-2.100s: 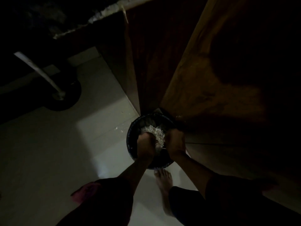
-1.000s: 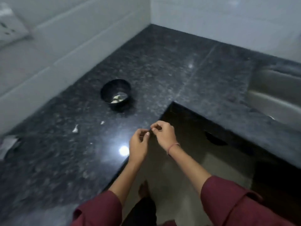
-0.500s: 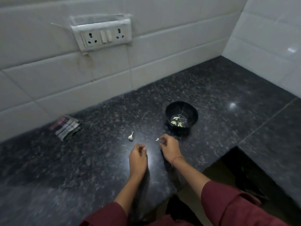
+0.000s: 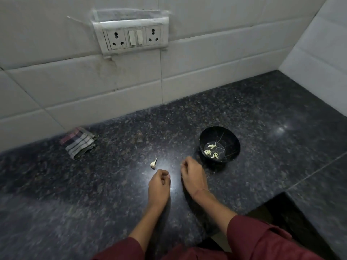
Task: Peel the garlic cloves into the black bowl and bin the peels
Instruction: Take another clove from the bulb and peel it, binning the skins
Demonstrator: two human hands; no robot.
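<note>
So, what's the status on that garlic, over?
Left hand, right hand curled over dark stone counter, contents unclear. Whole white garlic clove lies loose. Peeled cloves in round black bowl. Nothing blocking.

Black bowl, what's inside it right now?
A few pale peeled garlic cloves lie on the floor of the black bowl. Its near inner wall is hidden behind the rim, so anything there cannot be seen.

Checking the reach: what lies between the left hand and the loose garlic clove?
Only bare counter, in the head view, separates the left hand from the garlic clove.
</note>
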